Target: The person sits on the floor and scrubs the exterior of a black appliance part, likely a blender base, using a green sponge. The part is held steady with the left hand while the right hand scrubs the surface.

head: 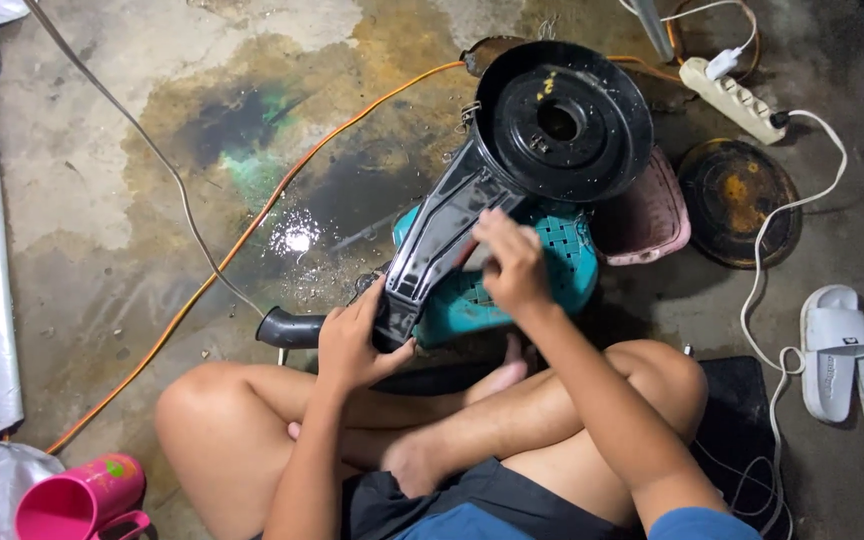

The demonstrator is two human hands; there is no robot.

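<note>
Crossed bare legs are seen at the bottom of the view, on a wet, stained concrete floor [102, 200]. At the lower left a pink plastic mug [77, 500] is seen lying on its side. Just above the knees, the narrow end of a glossy black plastic housing with a round drum [552, 120] is gripped by the left hand [352, 340], whose fingers are closed around its edge. The right hand [512, 265] is pressed on the neck of the housing, fingers bent; whether something is pinched in it cannot be told. The housing is propped on a teal plastic lattice stool [562, 265]. A short black rubber hose [287, 328] is found beside the left hand. Farther off, a pink plastic basket [652, 220], a rusty round lid [742, 200], a white power strip [732, 95], an orange cable [252, 225] and white slide sandals [852, 365] are spread about.
</note>
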